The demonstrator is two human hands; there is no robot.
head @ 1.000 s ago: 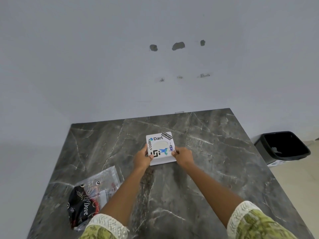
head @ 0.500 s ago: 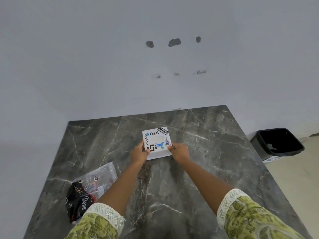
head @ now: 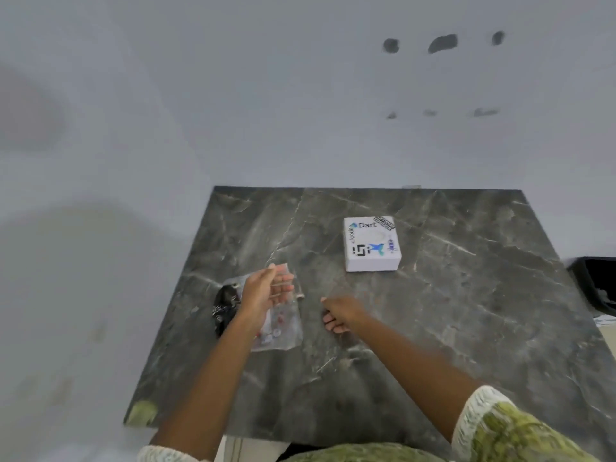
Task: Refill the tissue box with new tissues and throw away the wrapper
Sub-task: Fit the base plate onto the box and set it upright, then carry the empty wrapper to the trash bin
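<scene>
The white tissue box (head: pixel 371 243), covered in stickers, stands alone on the dark marble table (head: pixel 466 311), right of centre toward the back. A clear plastic wrapper (head: pixel 283 328) with a black printed part lies flat at the table's left. My left hand (head: pixel 263 296) hovers over the wrapper's upper part, fingers apart, holding nothing that I can see. My right hand (head: pixel 340 313) is just right of the wrapper, low over the table, fingers loosely curled and empty. The frame is blurred by motion.
A black bin (head: pixel 596 285) stands on the floor past the table's right edge, half cut off by the frame. The table's far edge meets a pale wall (head: pixel 300 111). Green patterned sleeves cover my forearms near the bottom.
Both hands let go of the tissue box and pulled back toward the left, to the wrapper. The camera swung left, so the box now appears further right.
</scene>
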